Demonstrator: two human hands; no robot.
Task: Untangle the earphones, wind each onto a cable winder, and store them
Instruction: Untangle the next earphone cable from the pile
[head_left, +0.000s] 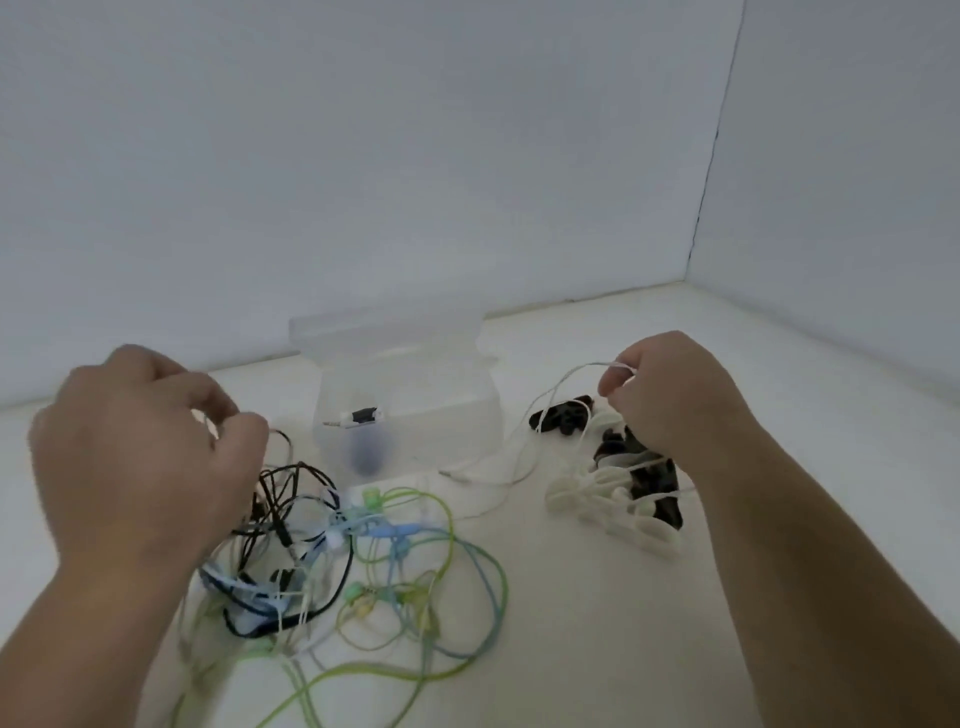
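Head view, mid-untangling: pinching a white earphone cable (551, 396) with the right hand (670, 397) above the cable winders (613, 501), gripping the earphone tangle (363, 561) on the tabletop (597, 649) with the left hand (140, 447); next, probably easing that cable free.

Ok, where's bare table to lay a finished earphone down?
Bare table lies in front, between the cable tangle and the right forearm, and behind the winder pile toward the wall corner. Crowded between the storage box and the tangle.
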